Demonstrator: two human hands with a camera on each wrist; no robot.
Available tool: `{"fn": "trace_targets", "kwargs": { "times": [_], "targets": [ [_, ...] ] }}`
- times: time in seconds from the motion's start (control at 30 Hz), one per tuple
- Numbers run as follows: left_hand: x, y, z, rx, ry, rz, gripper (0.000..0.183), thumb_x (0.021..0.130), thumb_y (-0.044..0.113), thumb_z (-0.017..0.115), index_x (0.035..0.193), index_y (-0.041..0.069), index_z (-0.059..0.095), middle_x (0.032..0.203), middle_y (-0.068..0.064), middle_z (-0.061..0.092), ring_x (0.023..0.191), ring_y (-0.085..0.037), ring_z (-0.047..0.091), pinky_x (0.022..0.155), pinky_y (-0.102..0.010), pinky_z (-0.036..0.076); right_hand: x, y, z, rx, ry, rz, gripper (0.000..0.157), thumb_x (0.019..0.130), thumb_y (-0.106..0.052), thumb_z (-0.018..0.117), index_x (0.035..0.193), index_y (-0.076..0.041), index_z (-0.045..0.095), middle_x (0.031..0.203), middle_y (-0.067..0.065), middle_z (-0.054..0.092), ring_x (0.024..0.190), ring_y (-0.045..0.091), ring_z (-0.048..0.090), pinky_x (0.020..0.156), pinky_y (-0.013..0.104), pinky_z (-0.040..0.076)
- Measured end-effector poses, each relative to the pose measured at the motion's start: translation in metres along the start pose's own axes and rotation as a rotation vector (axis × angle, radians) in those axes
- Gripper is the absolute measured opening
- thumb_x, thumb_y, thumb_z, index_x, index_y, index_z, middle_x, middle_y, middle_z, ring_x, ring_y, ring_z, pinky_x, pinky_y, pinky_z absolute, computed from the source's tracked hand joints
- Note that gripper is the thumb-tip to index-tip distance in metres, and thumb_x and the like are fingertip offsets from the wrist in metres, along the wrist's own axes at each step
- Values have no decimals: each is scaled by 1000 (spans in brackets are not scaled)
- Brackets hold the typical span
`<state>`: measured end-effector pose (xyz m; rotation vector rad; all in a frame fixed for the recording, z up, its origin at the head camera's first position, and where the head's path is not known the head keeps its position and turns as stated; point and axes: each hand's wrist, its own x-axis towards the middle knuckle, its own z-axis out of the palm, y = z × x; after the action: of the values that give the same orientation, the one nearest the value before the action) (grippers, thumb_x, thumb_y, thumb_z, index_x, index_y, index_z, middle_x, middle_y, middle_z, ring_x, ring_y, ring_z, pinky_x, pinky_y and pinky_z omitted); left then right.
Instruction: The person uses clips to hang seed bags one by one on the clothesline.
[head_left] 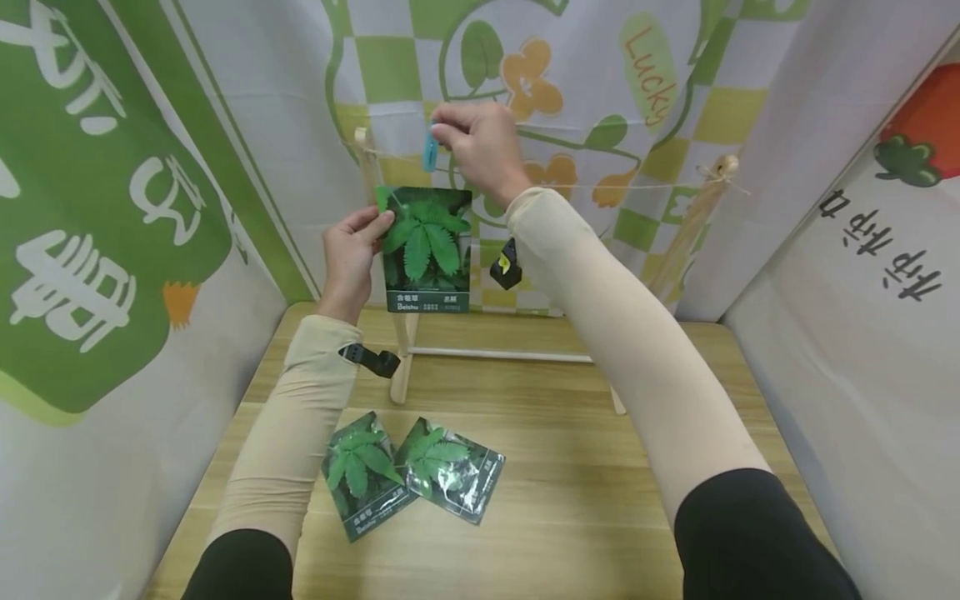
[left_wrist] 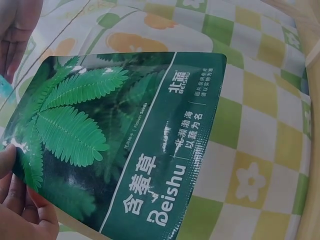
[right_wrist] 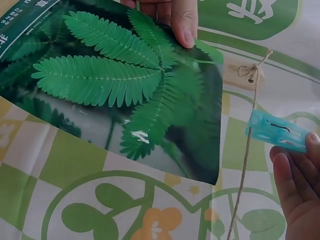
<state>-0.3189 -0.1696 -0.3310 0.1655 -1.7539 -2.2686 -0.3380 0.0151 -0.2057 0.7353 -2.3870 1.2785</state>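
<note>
The right hand point(head_left: 483, 146) is pinching a blue clip point(head_left: 431, 150) between thumb and fingers up at the string point(head_left: 630, 187); the right wrist view shows the tip overlapping the string, but can't tell if it's biting. The left hand point(head_left: 348, 258) grips a seed packet point(head_left: 427, 250) by its upper left side, thumb on the front, keeping it upright just below the clip, apart from it. Side grip's probably so the top edge stays free. Tight spot on the left, tbh, since the wooden rack's point(head_left: 401, 379) left post is right by that hand; the string runs on past the right forearm, so more sideways room there. Two more packets, one left point(head_left: 363, 475) and one right point(head_left: 453, 471), lie on the table point(head_left: 585, 500) with corners meeting, near the left forearm and well short of the rack's feet.
</note>
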Motion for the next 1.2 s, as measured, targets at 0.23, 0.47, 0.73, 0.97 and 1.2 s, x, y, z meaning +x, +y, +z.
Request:
{"fn": "trace_targets", "kwargs": {
  "times": [0.23, 0.47, 0.73, 0.97, 1.2],
  "targets": [
    [2, 3, 3, -4, -4, 18, 18, 86, 17, 75, 102, 8, 73, 89, 6, 68, 74, -4, 62, 70, -17, 51, 0, 1, 6, -29, -61, 92, 18, 97, -16, 60, 95, -6, 75, 75, 0, 61, 64, 10, 47, 65, 20, 43],
    [3, 3, 6, -45, -11, 37, 5, 86, 13, 74, 91, 13, 74, 85, 7, 69, 72, -4, 63, 68, -17, 51, -1, 6, 9, -109, -169, 140, 23, 98, -21, 58, 113, -10, 72, 106, 4, 73, 90, 11, 65, 81, 19, 51],
    [4, 1, 7, -30, -13, 25, 6, 89, 12, 71, 85, 18, 71, 83, 11, 67, 75, -3, 58, 73, -18, 47, -1, 9, 6, -109, -300, 204, 41, 99, -24, 55, 138, -10, 55, 141, 3, 57, 122, 13, 59, 100, 22, 49],
    [3, -2, 5, 55, -22, 5, 16, 91, 18, 68, 106, 11, 70, 92, 11, 64, 83, -3, 56, 82, -22, 45, -3, 14, 5, -76, -324, 211, 43, 99, -23, 57, 140, -10, 52, 140, 5, 58, 122, 13, 59, 97, 19, 50],
    [1, -5, 4, 137, -14, 54, 30, 92, 17, 68, 117, 1, 67, 103, 5, 66, 87, -3, 60, 83, -19, 50, -6, 19, 4, -67, -315, 189, 43, 99, -22, 57, 140, -10, 52, 137, 7, 60, 121, 15, 60, 97, 22, 50]
  ]
}}
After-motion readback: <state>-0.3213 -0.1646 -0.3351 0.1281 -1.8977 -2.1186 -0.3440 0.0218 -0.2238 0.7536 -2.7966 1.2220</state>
